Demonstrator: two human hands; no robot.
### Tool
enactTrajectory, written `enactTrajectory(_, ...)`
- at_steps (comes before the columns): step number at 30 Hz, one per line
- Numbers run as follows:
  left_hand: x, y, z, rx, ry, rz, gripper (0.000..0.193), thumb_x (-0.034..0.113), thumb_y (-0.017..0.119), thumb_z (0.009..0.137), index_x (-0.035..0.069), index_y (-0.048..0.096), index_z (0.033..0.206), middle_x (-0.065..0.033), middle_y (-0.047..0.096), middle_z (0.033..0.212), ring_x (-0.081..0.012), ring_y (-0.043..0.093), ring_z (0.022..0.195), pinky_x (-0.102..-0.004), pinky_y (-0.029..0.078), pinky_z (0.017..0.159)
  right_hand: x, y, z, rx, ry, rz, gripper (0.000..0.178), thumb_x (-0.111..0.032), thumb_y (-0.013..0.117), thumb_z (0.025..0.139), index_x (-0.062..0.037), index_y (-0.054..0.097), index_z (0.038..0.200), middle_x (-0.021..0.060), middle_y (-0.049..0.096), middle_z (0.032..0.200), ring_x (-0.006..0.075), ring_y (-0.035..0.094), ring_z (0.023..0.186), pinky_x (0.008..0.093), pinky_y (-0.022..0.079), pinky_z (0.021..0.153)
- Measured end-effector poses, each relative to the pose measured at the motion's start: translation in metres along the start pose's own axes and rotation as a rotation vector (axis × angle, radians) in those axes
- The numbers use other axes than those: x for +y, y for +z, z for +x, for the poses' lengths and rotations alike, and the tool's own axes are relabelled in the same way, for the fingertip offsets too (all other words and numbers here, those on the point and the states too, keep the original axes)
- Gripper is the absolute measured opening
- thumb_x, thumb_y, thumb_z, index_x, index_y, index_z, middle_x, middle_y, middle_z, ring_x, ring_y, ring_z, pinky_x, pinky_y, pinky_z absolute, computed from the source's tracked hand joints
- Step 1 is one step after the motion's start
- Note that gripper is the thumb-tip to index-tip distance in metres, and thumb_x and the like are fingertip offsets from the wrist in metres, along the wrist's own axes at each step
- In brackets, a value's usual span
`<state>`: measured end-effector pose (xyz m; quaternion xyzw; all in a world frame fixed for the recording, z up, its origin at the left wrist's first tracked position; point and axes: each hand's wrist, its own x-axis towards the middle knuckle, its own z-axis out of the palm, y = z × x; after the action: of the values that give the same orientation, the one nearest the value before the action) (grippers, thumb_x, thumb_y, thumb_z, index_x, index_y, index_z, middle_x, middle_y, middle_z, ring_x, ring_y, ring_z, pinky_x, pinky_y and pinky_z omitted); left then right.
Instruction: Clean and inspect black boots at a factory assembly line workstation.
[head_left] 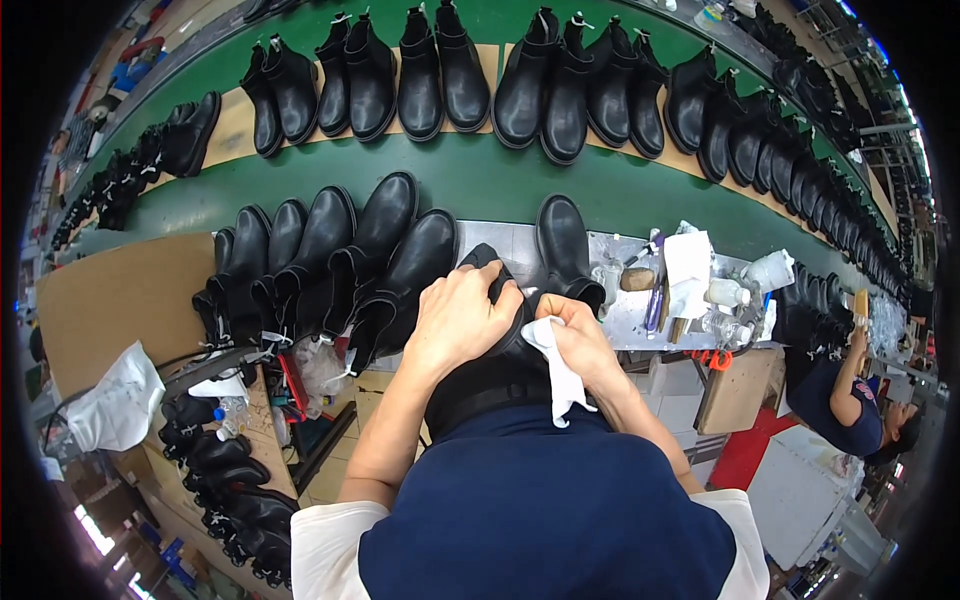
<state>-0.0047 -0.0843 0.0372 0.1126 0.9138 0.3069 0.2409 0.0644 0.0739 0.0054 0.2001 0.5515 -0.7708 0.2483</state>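
My left hand [462, 312] is closed over a black boot [508, 335] held close to my body, its fingers curled on the dark leather. Much of that boot is covered by my hands. A white cloth [556, 375] hangs from my closed right hand [582, 345], whose fingertips are beside the boot. Just beyond, a single black ankle boot [563, 240] rests on the bench's metal edge. To the left of my hands lies another black boot [422, 255], toe pointing away, with several more alongside it.
On the green bench [470, 180], a far row of black boots [420, 85] stands on brown cardboard. White paper [688, 262], small bottles [728, 292] and brushes crowd the bench at right, with orange-handled scissors [712, 358] at its edge. Further right, another person [845, 405] works.
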Motion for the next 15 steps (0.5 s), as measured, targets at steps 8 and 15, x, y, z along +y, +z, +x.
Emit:
enactTrajectory(8,-0.004,0.003,0.0,0.043,0.026,-0.028,0.046,0.03,0.049,0.079,-0.006,0.061,0.106,-0.0285,0.062,0.09,-0.0408,0.061,0.083,-0.0438,0.048,0.078,0.001,-0.004,0.0,-0.086,-0.135,-0.254,0.013,-0.009,0.057,0.076,-0.0052,0.048,0.068,-0.0069,0.045,0.061,0.0003,0.038,0.054,0.019,0.03,0.047)
enactTrajectory(15,-0.002,0.004,0.0,0.035,0.034,0.016,0.046,0.03,0.049,0.08,-0.004,0.061,0.107,-0.0274,0.062,0.089,-0.04,0.062,0.082,-0.0439,0.049,0.076,0.001,-0.001,0.004,-0.029,-0.048,-0.048,0.016,-0.014,0.056,0.076,-0.0066,0.046,0.067,-0.0056,0.044,0.059,0.0009,0.038,0.052,0.0187,0.029,0.045)
